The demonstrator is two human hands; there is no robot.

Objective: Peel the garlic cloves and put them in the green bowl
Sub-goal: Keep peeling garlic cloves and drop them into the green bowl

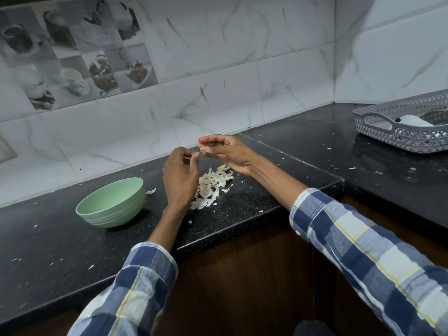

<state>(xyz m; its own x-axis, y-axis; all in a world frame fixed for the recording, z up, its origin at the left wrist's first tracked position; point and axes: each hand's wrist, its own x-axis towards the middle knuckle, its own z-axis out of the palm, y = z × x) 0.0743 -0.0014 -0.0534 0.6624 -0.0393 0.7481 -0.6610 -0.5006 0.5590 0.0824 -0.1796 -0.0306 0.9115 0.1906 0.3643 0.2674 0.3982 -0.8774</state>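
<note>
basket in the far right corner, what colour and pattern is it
Grey plastic basket, its walls perforated with a lattice of small holes. It shows best in the head view, the only one.

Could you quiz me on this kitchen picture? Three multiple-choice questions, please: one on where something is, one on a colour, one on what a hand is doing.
1. Where does the green bowl stand relative to the pile of garlic skins?
A. To its left on the counter
B. Inside the grey basket
C. On top of it

2. What colour is the perforated basket?
A. Red
B. Grey
C. Yellow

3. What is the right hand doing?
A. Lying flat on the counter
B. Gripping the bowl
C. Pinching a garlic clove in the air

Answers: 1 A, the bowl sits left of the skins on the black counter. 2 B, its plastic is grey. 3 C, its fingertips hold the small pale clove above the counter.
</note>
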